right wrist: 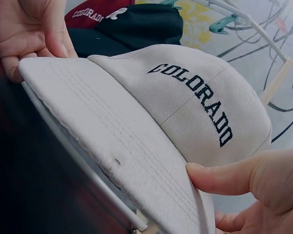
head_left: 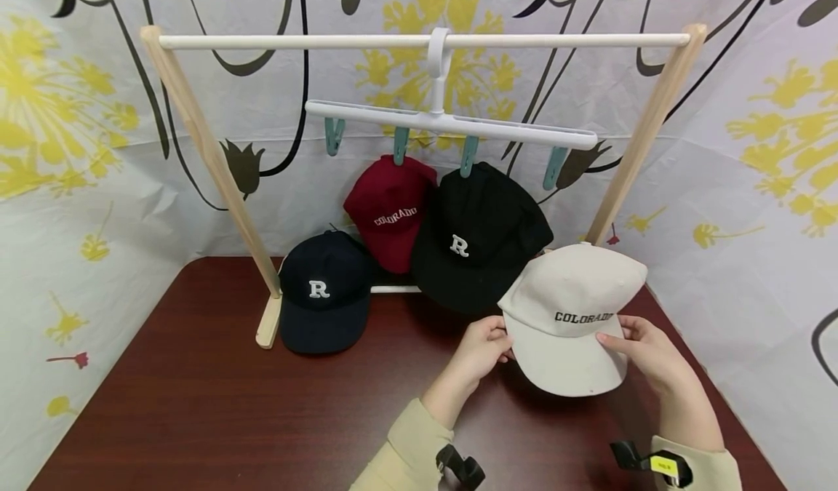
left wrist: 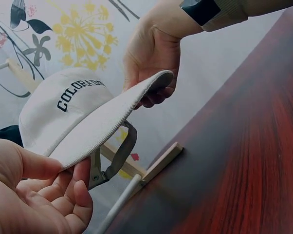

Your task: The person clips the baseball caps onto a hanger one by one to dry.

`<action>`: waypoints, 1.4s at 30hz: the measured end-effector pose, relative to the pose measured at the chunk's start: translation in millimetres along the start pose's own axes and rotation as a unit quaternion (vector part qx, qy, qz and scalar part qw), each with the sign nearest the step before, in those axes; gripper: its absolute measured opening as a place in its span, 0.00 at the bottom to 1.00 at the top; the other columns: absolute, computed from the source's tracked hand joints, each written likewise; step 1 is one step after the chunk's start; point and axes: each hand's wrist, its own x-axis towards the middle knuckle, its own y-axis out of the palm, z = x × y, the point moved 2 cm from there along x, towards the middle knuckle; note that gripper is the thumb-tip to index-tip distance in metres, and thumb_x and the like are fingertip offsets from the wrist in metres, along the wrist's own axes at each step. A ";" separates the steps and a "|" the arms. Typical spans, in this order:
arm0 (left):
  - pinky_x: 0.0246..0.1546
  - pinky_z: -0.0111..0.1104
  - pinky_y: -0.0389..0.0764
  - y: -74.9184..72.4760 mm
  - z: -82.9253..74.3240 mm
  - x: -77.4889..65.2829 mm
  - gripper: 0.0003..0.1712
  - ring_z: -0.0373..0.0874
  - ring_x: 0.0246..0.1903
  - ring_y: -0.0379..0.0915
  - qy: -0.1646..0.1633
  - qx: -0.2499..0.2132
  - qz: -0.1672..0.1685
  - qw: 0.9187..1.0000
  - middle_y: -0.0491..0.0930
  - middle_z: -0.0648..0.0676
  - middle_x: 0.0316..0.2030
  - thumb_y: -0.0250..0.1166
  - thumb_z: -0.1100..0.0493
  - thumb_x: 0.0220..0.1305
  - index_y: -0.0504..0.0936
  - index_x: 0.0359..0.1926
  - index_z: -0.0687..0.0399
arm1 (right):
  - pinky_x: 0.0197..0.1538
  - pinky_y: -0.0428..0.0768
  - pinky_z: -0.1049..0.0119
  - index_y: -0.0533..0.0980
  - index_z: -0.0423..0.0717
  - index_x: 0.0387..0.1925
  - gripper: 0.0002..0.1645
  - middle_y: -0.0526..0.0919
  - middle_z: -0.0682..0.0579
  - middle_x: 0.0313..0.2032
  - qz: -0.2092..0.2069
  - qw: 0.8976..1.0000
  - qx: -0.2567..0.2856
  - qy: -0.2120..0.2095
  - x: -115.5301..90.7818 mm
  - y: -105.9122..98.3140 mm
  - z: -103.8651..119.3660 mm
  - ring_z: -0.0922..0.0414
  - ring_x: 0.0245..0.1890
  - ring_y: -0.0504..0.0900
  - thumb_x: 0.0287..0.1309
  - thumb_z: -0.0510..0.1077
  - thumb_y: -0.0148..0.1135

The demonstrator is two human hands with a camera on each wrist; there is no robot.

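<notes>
A cream baseball cap (head_left: pixel 576 287) with COLORADO lettering is held up off the table at the right, brim toward me. My left hand (head_left: pixel 480 351) pinches one side of its brim, thumb on top and fingers below, as the left wrist view shows. On the brim's other side my right hand (head_left: pixel 655 356) grips with the thumb above; its fingers are partly hidden beneath. The cap's strap (left wrist: pixel 121 153) shows under the brim. Above the cap, a teal clip (head_left: pixel 555 168) hangs from the white hanger (head_left: pixel 511 129) with nothing in it.
A wooden rack (head_left: pixel 216 156) carries the hanger. Teal clips meet the tops of a red cap (head_left: pixel 389 193) and a black cap (head_left: pixel 484 222). A navy cap (head_left: pixel 324 294) sits on the table (head_left: pixel 216 404) by the left foot. Patterned cloth hangs behind.
</notes>
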 end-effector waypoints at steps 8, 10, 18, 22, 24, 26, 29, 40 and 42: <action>0.27 0.28 0.75 4.0 -8.0 -2.1 0.09 0.37 0.23 0.75 0.008 0.001 0.009 1.000 0.82 0.55 0.28 0.56 0.74 0.63 0.77 0.43 0.69 | 0.35 0.79 0.68 0.51 0.16 0.60 0.34 0.78 0.52 0.37 0.003 0.999 0.006 -0.033 -5.8 -6.3 5.3 0.66 0.32 0.78 0.65 0.36 0.56; 0.27 0.29 0.76 5.7 -9.9 -2.8 0.09 0.37 0.23 0.75 0.008 0.002 0.011 1.000 0.82 0.55 0.28 0.56 0.74 0.63 0.78 0.43 0.69 | 0.35 0.79 0.68 0.52 0.17 0.59 0.33 0.78 0.54 0.36 0.004 0.999 0.017 -0.041 -6.8 -8.4 6.4 0.65 0.32 0.79 0.65 0.35 0.56; 0.26 0.26 0.73 14.2 -14.2 -5.6 0.08 0.37 0.23 0.74 0.009 -0.011 0.020 1.000 0.81 0.54 0.27 0.56 0.75 0.62 0.77 0.42 0.69 | 0.35 0.79 0.67 0.49 0.16 0.60 0.34 0.78 0.56 0.37 0.012 0.998 0.025 -0.058 -12.1 -17.2 7.8 0.64 0.33 0.80 0.66 0.35 0.54; 0.26 0.26 0.73 18.2 -14.8 -6.9 0.07 0.37 0.23 0.74 0.012 -0.017 0.019 1.000 0.81 0.55 0.27 0.55 0.75 0.63 0.76 0.41 0.69 | 0.36 0.79 0.67 0.46 0.16 0.61 0.36 0.77 0.55 0.38 0.011 0.998 0.019 -0.052 -14.5 -20.6 7.3 0.65 0.34 0.80 0.67 0.35 0.54; 0.26 0.25 0.73 20.8 -14.0 -6.5 0.06 0.37 0.23 0.73 0.014 -0.019 0.020 1.000 0.81 0.55 0.27 0.55 0.75 0.63 0.76 0.40 0.70 | 0.36 0.79 0.68 0.46 0.16 0.61 0.37 0.77 0.57 0.38 0.010 0.999 0.018 -0.050 -15.1 -22.8 6.4 0.65 0.34 0.79 0.67 0.35 0.54; 0.26 0.25 0.73 23.4 -12.3 -5.3 0.06 0.37 0.23 0.74 0.015 -0.019 0.021 0.999 0.81 0.55 0.27 0.55 0.75 0.62 0.76 0.39 0.69 | 0.36 0.78 0.69 0.46 0.16 0.61 0.36 0.77 0.60 0.37 0.009 0.999 0.016 -0.049 -15.3 -25.2 5.4 0.66 0.34 0.79 0.67 0.35 0.54; 0.26 0.25 0.73 27.8 -9.5 -3.8 0.06 0.38 0.23 0.74 0.012 -0.021 0.022 0.999 0.81 0.55 0.26 0.55 0.75 0.62 0.76 0.39 0.69 | 0.35 0.78 0.70 0.48 0.15 0.61 0.35 0.78 0.63 0.36 0.013 0.999 0.020 -0.049 -15.7 -29.0 3.6 0.66 0.33 0.79 0.66 0.33 0.54; 0.26 0.27 0.74 38.8 -9.9 -4.0 0.06 0.38 0.22 0.74 0.012 -0.022 0.020 0.999 0.81 0.56 0.26 0.56 0.76 0.61 0.77 0.39 0.68 | 0.36 0.76 0.74 0.44 0.14 0.62 0.39 0.76 0.67 0.35 -0.013 0.999 0.018 -0.045 -20.7 -37.4 -0.6 0.69 0.34 0.78 0.65 0.34 0.55; 0.25 0.26 0.74 40.3 -11.4 -4.8 0.06 0.38 0.22 0.74 0.011 -0.023 0.020 0.999 0.81 0.56 0.26 0.56 0.76 0.61 0.76 0.38 0.67 | 0.36 0.76 0.75 0.41 0.14 0.62 0.42 0.75 0.67 0.36 -0.016 0.999 0.017 -0.040 -21.6 -39.5 -1.0 0.70 0.34 0.77 0.65 0.34 0.55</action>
